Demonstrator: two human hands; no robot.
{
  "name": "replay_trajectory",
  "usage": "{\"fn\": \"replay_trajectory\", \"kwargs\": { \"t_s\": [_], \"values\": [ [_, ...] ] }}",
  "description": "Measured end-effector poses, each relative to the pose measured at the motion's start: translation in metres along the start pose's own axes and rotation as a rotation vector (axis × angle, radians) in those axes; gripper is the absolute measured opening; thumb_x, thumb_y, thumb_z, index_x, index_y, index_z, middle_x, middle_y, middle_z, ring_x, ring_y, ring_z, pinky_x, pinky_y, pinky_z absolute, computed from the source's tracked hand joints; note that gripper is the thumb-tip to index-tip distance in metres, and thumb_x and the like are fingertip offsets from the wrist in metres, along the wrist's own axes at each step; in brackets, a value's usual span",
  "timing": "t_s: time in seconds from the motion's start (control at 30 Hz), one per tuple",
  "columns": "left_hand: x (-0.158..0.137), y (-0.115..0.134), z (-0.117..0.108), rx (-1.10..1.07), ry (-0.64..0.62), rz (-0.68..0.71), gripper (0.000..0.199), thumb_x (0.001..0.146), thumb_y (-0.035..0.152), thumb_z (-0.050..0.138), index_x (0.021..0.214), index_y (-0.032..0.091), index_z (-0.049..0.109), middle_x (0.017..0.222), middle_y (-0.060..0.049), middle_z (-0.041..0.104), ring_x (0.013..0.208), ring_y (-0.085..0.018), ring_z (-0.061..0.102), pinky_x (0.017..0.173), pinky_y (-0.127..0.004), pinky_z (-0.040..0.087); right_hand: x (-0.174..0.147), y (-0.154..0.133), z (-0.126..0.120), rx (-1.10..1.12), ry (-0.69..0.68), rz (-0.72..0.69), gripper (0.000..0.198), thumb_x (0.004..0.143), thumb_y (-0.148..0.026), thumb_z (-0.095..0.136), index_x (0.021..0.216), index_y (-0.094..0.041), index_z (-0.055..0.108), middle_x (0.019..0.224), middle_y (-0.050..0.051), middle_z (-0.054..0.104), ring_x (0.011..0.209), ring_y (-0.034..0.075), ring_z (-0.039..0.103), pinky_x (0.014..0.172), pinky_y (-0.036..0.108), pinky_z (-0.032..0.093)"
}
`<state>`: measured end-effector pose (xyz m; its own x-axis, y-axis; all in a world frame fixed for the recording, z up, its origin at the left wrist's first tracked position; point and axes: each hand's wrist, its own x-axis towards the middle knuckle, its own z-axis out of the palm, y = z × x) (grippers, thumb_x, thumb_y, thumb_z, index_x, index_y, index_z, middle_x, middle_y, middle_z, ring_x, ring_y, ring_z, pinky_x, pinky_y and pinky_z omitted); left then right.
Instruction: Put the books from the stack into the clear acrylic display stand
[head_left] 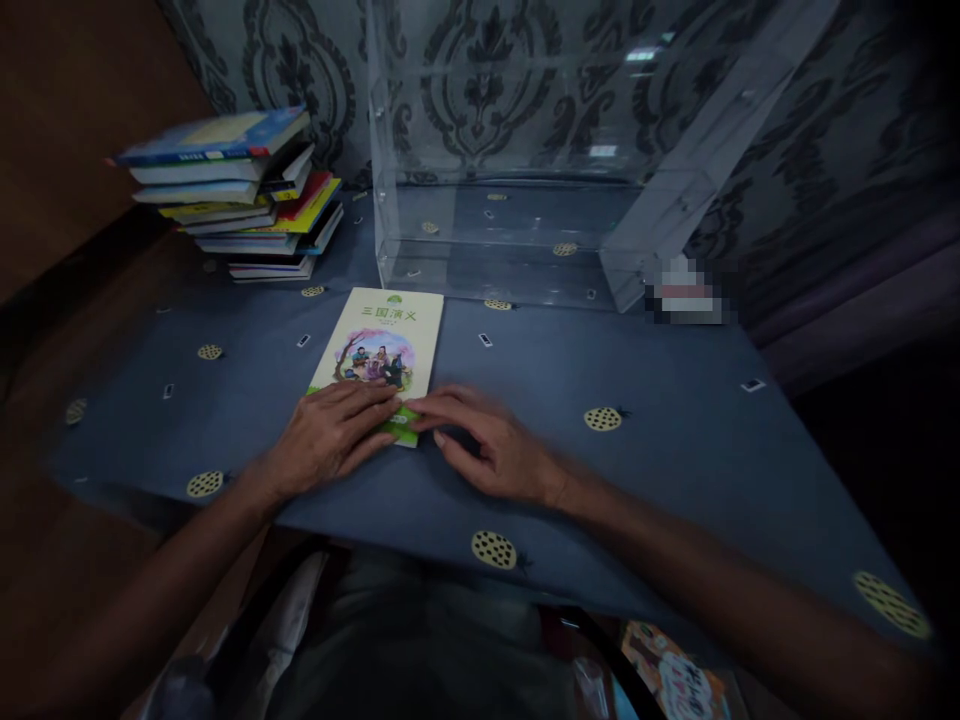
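A thin paperback book (390,335) lies closed on the cloth-covered table, its cream cover bearing green Chinese characters, a painted scene of figures under a blossoming tree and a green lower band. Across the book's lower part rests my left hand (337,425), palm down with the fingers stretched out. My right hand (487,440) is at the book's lower right edge, fingers reaching to the left and thumb held apart below them. Its fingertips are at the cover's edge; whether they press on it is hard to see. Both hands partly hide the green band.
A leaning stack of books (225,190) stands at the back left. Behind the book is a clear acrylic shelf (626,255). A blurred-out small object (686,292) sits right of it. The blue tablecloth (540,400) has pineapple prints. Below the front edge lies a colourful packet (675,675).
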<state>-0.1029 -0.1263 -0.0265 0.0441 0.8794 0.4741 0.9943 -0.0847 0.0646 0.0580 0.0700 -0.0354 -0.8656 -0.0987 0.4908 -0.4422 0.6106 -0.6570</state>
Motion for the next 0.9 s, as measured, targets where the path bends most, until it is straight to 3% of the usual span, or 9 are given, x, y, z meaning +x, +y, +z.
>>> {"fn": "replay_trajectory", "kwargs": {
  "t_s": [0.27, 0.57, 0.7, 0.9],
  "values": [
    [0.002, -0.002, 0.002, -0.055, 0.036, -0.022, 0.025, 0.098, 0.025, 0.058, 0.119, 0.018, 0.068, 0.116, -0.010, 0.075, 0.108, -0.023, 0.070, 0.090, -0.038, 0.057, 0.001, -0.001, 0.002, -0.072, -0.049, -0.156, 0.030, 0.096, -0.016, 0.053, 0.122, -0.017, 0.068, 0.103, 0.011, 0.073, 0.104, 0.021, 0.064, 0.090, 0.041, 0.057],
    [0.001, -0.004, 0.008, -0.200, 0.088, -0.074, 0.024, 0.098, 0.018, 0.056, 0.118, 0.022, 0.068, 0.115, -0.008, 0.075, 0.110, -0.020, 0.068, 0.094, -0.036, 0.052, 0.003, -0.001, 0.000, -0.066, -0.062, -0.136, 0.023, 0.095, -0.015, 0.055, 0.112, -0.016, 0.071, 0.097, 0.010, 0.075, 0.101, 0.021, 0.066, 0.087, 0.039, 0.058],
    [0.001, -0.016, 0.006, -0.244, 0.047, -0.252, 0.024, 0.100, 0.026, 0.051, 0.113, 0.023, 0.071, 0.121, -0.008, 0.073, 0.116, -0.021, 0.066, 0.102, -0.038, 0.050, 0.002, 0.001, 0.001, -0.034, -0.049, -0.108, 0.022, 0.096, -0.016, 0.054, 0.111, -0.016, 0.071, 0.096, 0.010, 0.075, 0.100, 0.020, 0.067, 0.087, 0.039, 0.058],
    [0.016, -0.074, 0.005, -0.085, -0.113, -0.633, 0.047, 0.094, 0.044, 0.051, 0.132, 0.016, 0.059, 0.132, -0.014, 0.065, 0.126, -0.032, 0.058, 0.106, -0.049, 0.047, 0.005, 0.006, 0.002, -0.099, -0.007, -0.049, 0.023, 0.096, -0.017, 0.055, 0.115, -0.016, 0.068, 0.106, 0.010, 0.075, 0.107, 0.022, 0.065, 0.094, 0.044, 0.056]
  ]
}}
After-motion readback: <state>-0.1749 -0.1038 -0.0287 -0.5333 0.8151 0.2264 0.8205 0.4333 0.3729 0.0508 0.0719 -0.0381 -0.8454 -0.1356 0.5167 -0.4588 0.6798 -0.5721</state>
